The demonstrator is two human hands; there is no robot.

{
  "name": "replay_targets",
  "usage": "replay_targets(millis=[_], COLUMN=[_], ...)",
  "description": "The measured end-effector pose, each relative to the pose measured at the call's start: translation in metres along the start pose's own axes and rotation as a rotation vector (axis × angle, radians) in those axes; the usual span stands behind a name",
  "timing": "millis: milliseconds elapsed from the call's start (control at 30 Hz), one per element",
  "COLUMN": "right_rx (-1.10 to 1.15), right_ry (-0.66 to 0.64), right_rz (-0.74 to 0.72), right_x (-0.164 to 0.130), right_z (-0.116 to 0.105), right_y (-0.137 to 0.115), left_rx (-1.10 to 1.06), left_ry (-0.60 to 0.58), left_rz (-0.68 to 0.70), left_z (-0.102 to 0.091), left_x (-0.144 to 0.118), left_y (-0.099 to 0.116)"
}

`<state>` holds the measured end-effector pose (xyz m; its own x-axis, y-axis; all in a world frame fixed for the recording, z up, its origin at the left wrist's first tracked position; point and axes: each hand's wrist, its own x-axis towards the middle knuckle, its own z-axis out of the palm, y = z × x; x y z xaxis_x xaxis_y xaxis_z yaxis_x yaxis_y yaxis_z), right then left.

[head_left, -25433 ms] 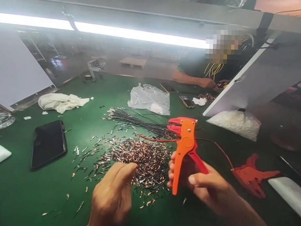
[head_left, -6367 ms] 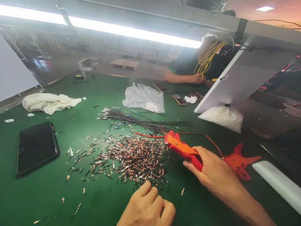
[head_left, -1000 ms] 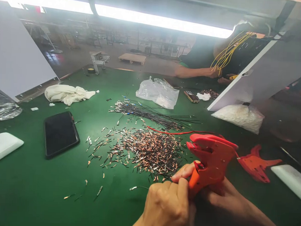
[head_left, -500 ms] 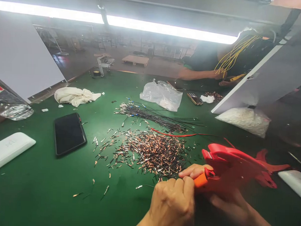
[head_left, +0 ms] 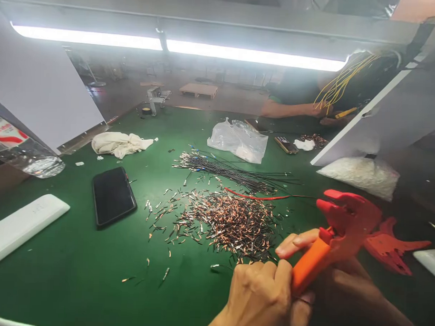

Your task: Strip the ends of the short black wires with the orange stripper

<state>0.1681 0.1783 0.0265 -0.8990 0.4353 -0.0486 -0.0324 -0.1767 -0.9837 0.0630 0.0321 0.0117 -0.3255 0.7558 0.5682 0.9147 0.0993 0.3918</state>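
Far L of frame: clear bottle (head_left: 28, 151), w/ a long white casing (head_left: 26, 230) below it on the green surface (head_left: 92, 282). Next, upper L: cream cloth (head_left: 116, 144), then dark phone (head_left: 113, 197) under it, screen up. Ctr: bundle of black wires (head_left: 220, 169), silver tips pointing L; just below, big pile of cut wire ends (head_left: 233, 225), copper + black, strays off its L edge. Bottom, just R of ctr: single black wire (head_left: 215, 266) w/ silver tip runs into left hand (head_left: 259, 288); grip there is clenched, looks to be pinching the wire, tho exact contact is hidden by knuckles. Lower R: right hand (head_left: 345, 277) has its grip wrapped round the orange-red wire stripper (head_left: 354, 225), fingertips near the left hand, tool's jaws parted + facing L, no wire visible btwn them. For good handling, I'd say: pinch wire close to the working end, keep it straight & square to the jaws, squeeze handles evenly, don't twist, keep fingertips off the jaws and wrists clear of the pile. Far R: second stripper (head_left: 393, 245), just beyond the right hand, best kept out of the way.
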Motion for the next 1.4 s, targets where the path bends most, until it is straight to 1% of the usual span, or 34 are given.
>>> replay_targets(millis=[67,167,233,400,567,733,933,1033,1100,1167,1267,1400], right_rx=[-0.014,-0.015,-0.005,0.089,0.079,0.088,0.181,0.186,0.161,0.133,0.103,0.037], right_ry=[-0.041,-0.062,-0.079,-0.11,-0.161,-0.193,-0.267,-0.295,-0.304,-0.315,-0.332,-0.341], right_rz=[0.012,-0.003,-0.005,0.05,-0.002,0.022,-0.042,-0.093,-0.129,-0.155,-0.175,-0.191], right_x=[0.001,0.003,0.003,0.001,0.002,0.002,0.004,0.005,0.005,0.005,0.004,0.004], right_z=[0.001,0.0,-0.003,-0.007,-0.007,-0.005,-0.001,0.0,0.0,0.0,0.001,0.003], right_y=[0.002,0.004,0.005,0.001,-0.003,-0.004,0.004,0.006,0.006,0.003,-0.003,-0.011], left_rx=[0.003,0.002,-0.013,-0.045,-0.021,-0.003,0.014,-0.016,-0.052,-0.104,-0.191,-0.302], left_ry=[0.012,0.025,0.016,-0.013,0.011,0.031,0.128,0.201,0.23,0.229,0.196,0.109], left_rz=[0.018,0.032,0.029,0.031,0.061,0.09,0.205,0.249,0.267,0.288,0.294,0.228], left_z=[0.0,0.0,0.0,0.0,0.002,0.003,0.0,0.003,0.006,0.007,0.005,0.001], left_x=[0.0,0.0,-0.001,-0.003,-0.006,-0.008,-0.006,-0.005,-0.006,-0.008,-0.01,-0.01], left_y=[0.0,-0.001,-0.001,-0.003,-0.005,-0.007,-0.013,-0.015,-0.018,-0.021,-0.024,-0.023])
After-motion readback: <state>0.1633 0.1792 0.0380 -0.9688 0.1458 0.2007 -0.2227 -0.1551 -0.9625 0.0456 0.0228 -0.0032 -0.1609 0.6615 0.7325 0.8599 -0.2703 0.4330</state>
